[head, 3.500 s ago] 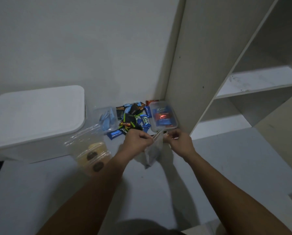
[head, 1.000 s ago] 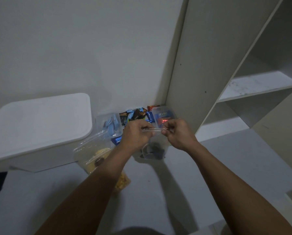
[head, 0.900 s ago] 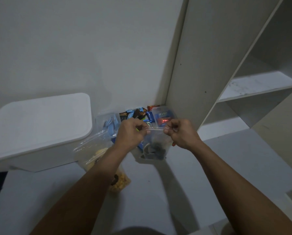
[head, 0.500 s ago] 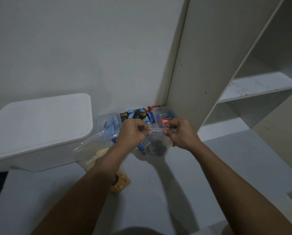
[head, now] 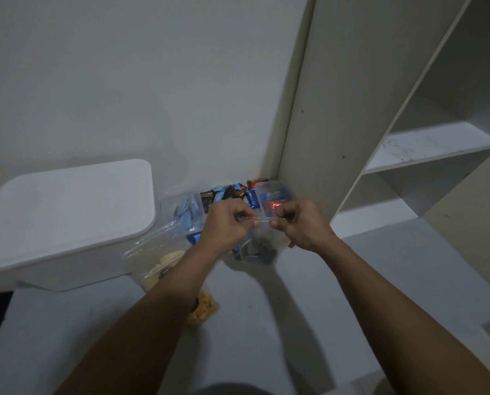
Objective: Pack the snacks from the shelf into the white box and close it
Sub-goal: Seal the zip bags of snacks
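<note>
A small clear zip bag (head: pixel 259 248) with dark snacks inside hangs between my hands. My left hand (head: pixel 228 223) pinches the left end of its top edge and my right hand (head: pixel 303 223) pinches the right end. Behind them a pile of wrapped snacks (head: pixel 226 193) lies in the corner by the wall. A clear bag with blue packets (head: pixel 185 208) and a clear bag with a blue and red packet (head: pixel 273 195) sit beside the pile. The white box (head: pixel 67 220) stands at the left with its lid on.
A clear bag of yellow snacks (head: pixel 164 260) lies under my left forearm. The tall side panel of a pale shelf unit (head: pixel 337 115) rises on the right, with a bare white shelf board (head: pixel 431 145) behind it. A plain wall is straight ahead.
My hands have pulled slightly apart along the top edge of the small zip bag, then closed in again. The bag has stayed lifted in front of the snack pile.
</note>
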A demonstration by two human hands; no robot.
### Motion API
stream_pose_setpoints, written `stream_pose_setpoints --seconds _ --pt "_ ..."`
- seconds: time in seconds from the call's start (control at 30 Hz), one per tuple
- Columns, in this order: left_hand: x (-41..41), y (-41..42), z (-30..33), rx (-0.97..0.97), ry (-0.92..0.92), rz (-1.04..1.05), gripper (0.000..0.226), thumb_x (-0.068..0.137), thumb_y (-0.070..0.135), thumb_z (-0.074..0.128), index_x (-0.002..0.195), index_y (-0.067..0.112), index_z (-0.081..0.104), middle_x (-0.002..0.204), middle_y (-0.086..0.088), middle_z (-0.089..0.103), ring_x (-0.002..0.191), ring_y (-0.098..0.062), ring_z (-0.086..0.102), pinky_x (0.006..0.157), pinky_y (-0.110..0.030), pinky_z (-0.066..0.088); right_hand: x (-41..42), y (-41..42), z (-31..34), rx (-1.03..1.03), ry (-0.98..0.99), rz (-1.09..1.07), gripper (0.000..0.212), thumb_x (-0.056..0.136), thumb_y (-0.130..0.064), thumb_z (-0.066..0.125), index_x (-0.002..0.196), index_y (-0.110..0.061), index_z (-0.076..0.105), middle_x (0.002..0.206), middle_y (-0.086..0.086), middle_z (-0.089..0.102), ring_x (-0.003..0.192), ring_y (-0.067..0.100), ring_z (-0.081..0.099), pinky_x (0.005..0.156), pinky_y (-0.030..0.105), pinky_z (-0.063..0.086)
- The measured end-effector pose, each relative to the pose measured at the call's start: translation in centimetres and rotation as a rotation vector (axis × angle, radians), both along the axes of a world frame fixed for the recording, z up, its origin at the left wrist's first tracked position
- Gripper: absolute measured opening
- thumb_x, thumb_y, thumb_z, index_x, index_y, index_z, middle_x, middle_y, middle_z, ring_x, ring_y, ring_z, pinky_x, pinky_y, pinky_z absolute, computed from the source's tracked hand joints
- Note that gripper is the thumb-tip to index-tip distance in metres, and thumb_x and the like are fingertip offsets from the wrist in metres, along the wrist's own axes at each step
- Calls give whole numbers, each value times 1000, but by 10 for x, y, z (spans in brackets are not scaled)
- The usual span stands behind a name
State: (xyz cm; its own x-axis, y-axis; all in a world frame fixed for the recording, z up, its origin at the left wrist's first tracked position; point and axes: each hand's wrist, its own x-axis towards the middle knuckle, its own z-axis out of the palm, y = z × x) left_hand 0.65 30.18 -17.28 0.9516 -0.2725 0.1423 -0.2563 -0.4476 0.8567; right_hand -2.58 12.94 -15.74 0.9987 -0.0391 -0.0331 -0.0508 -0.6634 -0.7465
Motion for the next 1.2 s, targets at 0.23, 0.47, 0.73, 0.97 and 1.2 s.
stream_pose_setpoints --seconds 0.23,0.47,0.73,0.97,1.2 --pt "1 -5 -4 83 -28 78 15 77 8 74 73 20 65 80 1 62 74 -12 56 65 -21 43 0 -1 0 9 -54 74 26 80 -14 76 67 -32 62 70 -11 59 67 15 55 62 32 48" --pt "-2 -4 -1 -17 42 21 8 74 9 78 78 14 74 70 6 65 67 -7 58 61 -9 45 6 0 -11 -82 -97 33 45 81 -10 71 52 -35 47 61 -15 51 65 12 52 66 27 41" --pt "-2 0 0 23 5 103 8 75 3 75 73 11 72 71 -1 65 68 -12 59 64 -20 47 7 6 -8 -151 -123 79 37 79 -20 72 55 -36 49 65 -12 55 68 15 57 66 37 52" --pt "-3 0 -1 63 12 74 7 76 6 75 74 12 72 70 2 64 63 -4 54 59 -14 42 6 11 -14 -215 -127 71 24 84 -20 67 63 -27 56 71 -2 65 71 20 60 71 38 53" --pt "1 8 -2 20 39 108 17 78 3 72 71 18 70 65 11 61 62 -4 54 59 -18 42 4 -9 -14 -104 -30 74 13 83 -13 72 71 -12 68 66 -12 56 58 3 53 61 34 53"
